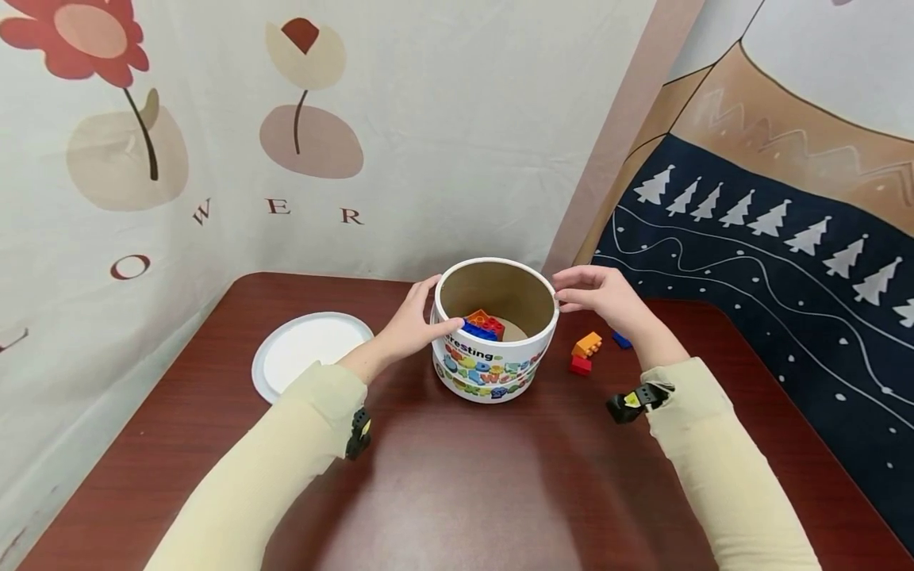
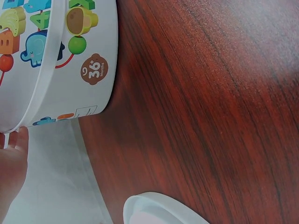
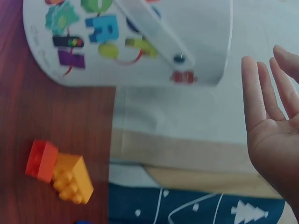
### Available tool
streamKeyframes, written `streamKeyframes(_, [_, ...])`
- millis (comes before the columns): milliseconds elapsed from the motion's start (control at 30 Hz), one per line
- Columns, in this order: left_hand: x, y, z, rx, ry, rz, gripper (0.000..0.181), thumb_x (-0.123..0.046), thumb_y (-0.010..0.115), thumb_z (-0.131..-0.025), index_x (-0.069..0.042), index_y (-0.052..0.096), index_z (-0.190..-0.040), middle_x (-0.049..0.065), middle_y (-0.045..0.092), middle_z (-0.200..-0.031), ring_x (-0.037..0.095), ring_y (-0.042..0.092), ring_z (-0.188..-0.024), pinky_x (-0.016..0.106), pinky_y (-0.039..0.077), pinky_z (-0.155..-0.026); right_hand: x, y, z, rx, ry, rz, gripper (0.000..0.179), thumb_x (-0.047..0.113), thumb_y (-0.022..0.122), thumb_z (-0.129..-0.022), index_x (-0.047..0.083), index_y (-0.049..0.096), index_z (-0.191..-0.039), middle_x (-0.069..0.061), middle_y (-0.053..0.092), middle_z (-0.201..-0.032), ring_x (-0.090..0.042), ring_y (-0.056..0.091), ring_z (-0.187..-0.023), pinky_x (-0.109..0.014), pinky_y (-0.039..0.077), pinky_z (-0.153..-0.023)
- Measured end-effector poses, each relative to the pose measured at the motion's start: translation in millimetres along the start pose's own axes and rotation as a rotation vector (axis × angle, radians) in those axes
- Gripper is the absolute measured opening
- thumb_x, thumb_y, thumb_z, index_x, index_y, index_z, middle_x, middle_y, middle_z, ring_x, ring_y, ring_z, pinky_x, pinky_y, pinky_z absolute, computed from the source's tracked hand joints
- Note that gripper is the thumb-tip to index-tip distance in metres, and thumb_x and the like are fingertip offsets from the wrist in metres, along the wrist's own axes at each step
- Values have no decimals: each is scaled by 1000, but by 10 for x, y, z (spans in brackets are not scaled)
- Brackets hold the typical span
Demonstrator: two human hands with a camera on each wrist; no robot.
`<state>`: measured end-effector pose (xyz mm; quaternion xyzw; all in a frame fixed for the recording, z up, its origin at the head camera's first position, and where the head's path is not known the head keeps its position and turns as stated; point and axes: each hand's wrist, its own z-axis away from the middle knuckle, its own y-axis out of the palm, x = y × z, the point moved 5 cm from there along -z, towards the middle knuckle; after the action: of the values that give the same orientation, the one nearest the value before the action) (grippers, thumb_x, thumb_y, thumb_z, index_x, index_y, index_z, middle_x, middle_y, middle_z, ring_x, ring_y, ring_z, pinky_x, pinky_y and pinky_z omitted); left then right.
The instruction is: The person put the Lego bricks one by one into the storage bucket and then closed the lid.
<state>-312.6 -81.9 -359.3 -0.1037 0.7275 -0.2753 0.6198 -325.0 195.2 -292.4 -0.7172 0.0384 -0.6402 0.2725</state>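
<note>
A white, printed toy bucket [image 1: 493, 373] stands upright on the table, its lid off. Inside lie blue, red and orange building blocks [image 1: 485, 325]. My left hand [image 1: 410, 323] grips the bucket's left rim, thumb along the front and fingers toward the back. In the left wrist view, fingertips [image 2: 22, 135] sit right at that rim. On the other side, my right hand [image 1: 598, 293] is beside the right rim with its fingers extended. The right wrist view shows this hand [image 3: 275, 121] with nothing in it and a gap between it and the bucket.
The round white lid [image 1: 307, 349] lies to the left of the bucket, partly behind my left forearm. On the right are an orange block [image 1: 588, 345], a red block [image 1: 581, 365] and a blue block [image 1: 621, 340]. Printed cloths hang behind the table.
</note>
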Motion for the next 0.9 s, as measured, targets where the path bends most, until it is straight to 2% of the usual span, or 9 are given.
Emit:
streamKeyframes(133, [-5, 1, -7, -3, 7, 6, 84, -34, 69, -83, -12, 19, -148, 13, 24, -149, 30, 28, -136, 55, 29, -110, -146, -132, 100, -33, 18, -20, 35, 17, 63, -89, -2, 57, -117, 12, 64, -96, -6, 65, -87, -21, 55, -75])
streamKeyframes(233, [-6, 2, -6, 0, 7, 3, 84, -34, 68, -83, -12, 19, -148, 13, 23, -150, 30, 28, -136, 55, 29, -110, -312, -211, 185, -55, 42, -9, 30, 18, 62, -90, 3, 58, -115, 16, 63, -94, -3, 65, -85, -20, 55, -75])
streamKeyframes(367, [1, 3, -3, 1, -1, 5, 85, -34, 68, -83, -12, 18, -148, 13, 23, -150, 31, 28, -137, 55, 29, -110, -578, -260, 295, -77, 82, -9, 32, 15, 63, -89, -1, 57, -115, 18, 62, -95, -4, 64, -84, -20, 55, -74])
streamKeyframes(433, [5, -1, -2, -2, -2, 5, 85, -34, 68, -83, -12, 18, -148, 13, 23, -150, 32, 27, -137, 55, 28, -110, -712, -255, 348, -80, 111, -6, 37, 14, 63, -89, -6, 55, -118, 12, 63, -100, -6, 64, -85, -21, 55, -75])
streamKeyframes(500, [10, -3, -4, -2, -1, 4, 85, -34, 68, -83, -11, 18, -148, 13, 23, -150, 32, 27, -138, 55, 28, -110, -850, -241, 393, -76, 146, 3, 43, 14, 64, -88, -10, 52, -122, -2, 64, -109, -6, 64, -86, -24, 56, -77])
streamKeyframes(633, [18, 1, -8, 1, 3, 2, 85, -34, 68, -83, -11, 18, -148, 13, 22, -150, 31, 27, -138, 55, 28, -110, -1106, -215, 473, -72, 228, 22, 50, 17, 64, -88, -11, 49, -126, -28, 52, -125, 0, 62, -84, -25, 55, -79])
streamKeyframes(767, [21, 4, -9, 0, 0, 3, 85, -34, 68, -83, -12, 18, -148, 13, 22, -150, 30, 27, -137, 55, 27, -110, -1306, -201, 522, -74, 288, 16, 51, 19, 65, -88, -10, 49, -127, -30, 48, -130, 5, 60, -83, -23, 55, -80])
streamKeyframes(900, [3, 2, 3, -2, -3, 2, 85, -34, 68, -84, -11, 18, -148, 13, 22, -151, 30, 27, -138, 55, 28, -110, -1418, -169, 539, -70, 311, 21, 50, 18, 65, -87, -10, 50, -126, -30, 48, -130, 5, 60, -83, -21, 55, -79])
